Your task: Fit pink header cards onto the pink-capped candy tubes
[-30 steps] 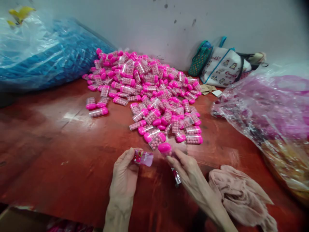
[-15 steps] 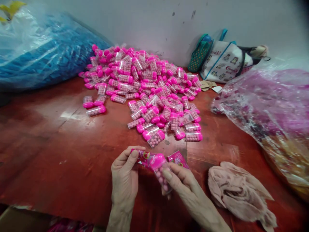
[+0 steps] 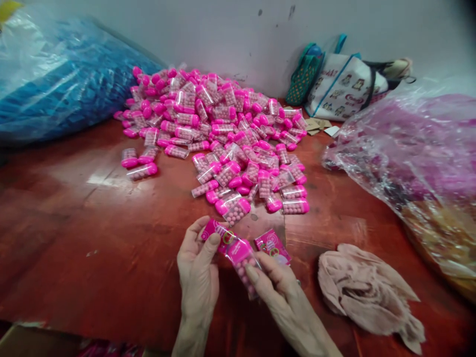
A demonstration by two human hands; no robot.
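Observation:
My left hand [image 3: 201,255] pinches a printed pink wrapper [image 3: 223,235] between thumb and fingers. Closed around a clear container of pink balls [image 3: 244,265] is my right hand [image 3: 273,280]; the container's pink cap end meets the wrapper's right end and looks partly inside it. Another printed pink wrapper [image 3: 273,246] lies flat on the table just behind my right hand. Farther back, a large heap of similar pink-capped containers [image 3: 223,106] is spread over the table.
A bag of blue pieces [image 3: 70,84] stands at the back left. At the right are a clear bag with pink contents [image 3: 416,144] and a crumpled cloth [image 3: 364,287]. A white printed bag [image 3: 340,89] leans on the wall. The red table [image 3: 92,238] has its front edge at lower left.
The container's cap end has moved into or against the wrapper's end, and the wrapper shows more openly. My left hand has shifted slightly right. The whole view has moved a little.

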